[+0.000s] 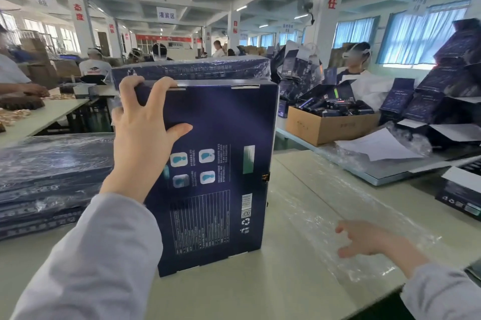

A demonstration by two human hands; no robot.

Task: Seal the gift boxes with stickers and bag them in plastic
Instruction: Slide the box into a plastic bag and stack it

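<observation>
A dark blue gift box (223, 137) stands upright on the pale table (260, 293), its printed back face toward me. My left hand (145, 134) grips its top left corner, fingers curled over the top edge and thumb pressed on the face. A small sticker (265, 177) sits on the box's right edge. My right hand (364, 240) hovers with spread fingers over a flat stack of clear plastic bags (333, 205) lying on the table to the right of the box.
Bagged boxes are stacked at the left (46, 176) and another stands behind the held box (192, 69). A cardboard carton (328, 124), loose papers (377, 145) and piles of dark boxes (447, 90) fill the right side. Other workers sit at neighbouring tables.
</observation>
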